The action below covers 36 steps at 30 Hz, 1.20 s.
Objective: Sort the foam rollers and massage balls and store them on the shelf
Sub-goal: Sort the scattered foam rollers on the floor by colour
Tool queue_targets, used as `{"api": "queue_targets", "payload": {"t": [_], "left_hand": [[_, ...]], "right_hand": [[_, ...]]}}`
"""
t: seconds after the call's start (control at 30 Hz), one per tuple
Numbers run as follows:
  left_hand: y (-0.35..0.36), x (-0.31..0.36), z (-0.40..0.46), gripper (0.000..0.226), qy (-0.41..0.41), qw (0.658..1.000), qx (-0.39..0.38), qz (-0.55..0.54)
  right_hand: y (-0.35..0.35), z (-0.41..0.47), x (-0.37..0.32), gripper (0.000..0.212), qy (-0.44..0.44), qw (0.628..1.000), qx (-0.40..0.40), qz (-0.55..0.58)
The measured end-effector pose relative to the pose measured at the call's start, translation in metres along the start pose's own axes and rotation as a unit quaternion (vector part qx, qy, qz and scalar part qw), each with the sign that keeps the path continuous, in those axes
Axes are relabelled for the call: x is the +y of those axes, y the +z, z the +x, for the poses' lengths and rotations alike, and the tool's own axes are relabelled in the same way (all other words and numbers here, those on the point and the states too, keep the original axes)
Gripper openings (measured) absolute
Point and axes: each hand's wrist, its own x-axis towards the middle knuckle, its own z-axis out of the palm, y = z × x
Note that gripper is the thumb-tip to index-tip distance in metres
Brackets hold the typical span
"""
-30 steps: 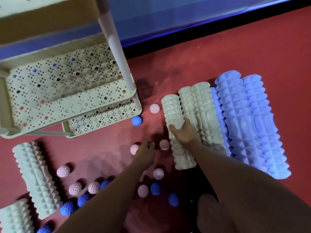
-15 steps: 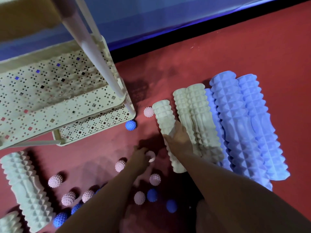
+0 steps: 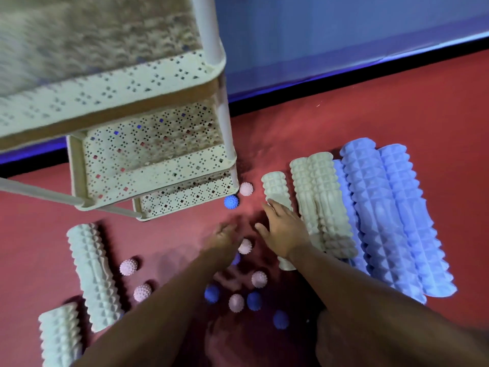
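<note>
Released cream roller [image 3: 276, 192] | right hand [image 3: 284, 230] flat on it | left hand [image 3: 223, 237] blurred, grip unclear

dim bluish light, motion blur upper left, perhaps wide-angle bending.

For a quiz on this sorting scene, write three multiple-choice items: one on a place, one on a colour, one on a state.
1. Where does the right hand rest?
A. on a cream foam roller
B. on the shelf
C. on a blue ball

2. What colour are the rollers farthest right?
A. cream
B. pink
C. pale blue

3. What do the shelf trays visibly hold?
A. balls
B. nothing seen
C. rollers

Answers: 1 A, the palm lies flat on the cream roller nearest the balls; 2 C, the rightmost rollers are pale blue; 3 B, every roller and ball in view lies on the red floor.
</note>
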Motion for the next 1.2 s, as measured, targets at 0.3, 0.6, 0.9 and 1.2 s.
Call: {"api": "queue_targets", "payload": {"t": [0.3,0.6,0.9,1.2], "left_hand": [[-0.096,-0.042,-0.149,0.058,-0.026,0.993,0.099,0.055],[-0.213,-0.100,-0.307,0.059,-0.035,0.959,0.269,0.081],[-0.256,-0.191,-0.434,0.064,-0.112,0.927,0.353,0.065],[-0.235,-0.263,-0.420,0.063,-0.133,0.929,0.345,-0.007]], "right_hand": [[-0.058,-0.057,-0.129,0.065,-0.146,0.986,0.005,-0.082],[-0.112,-0.115,-0.285,0.062,-0.300,0.945,0.050,-0.122],[-0.099,-0.155,-0.400,0.066,-0.381,0.910,0.034,-0.158],[-0.058,-0.130,-0.443,0.065,-0.383,0.900,0.001,-0.207]]}}
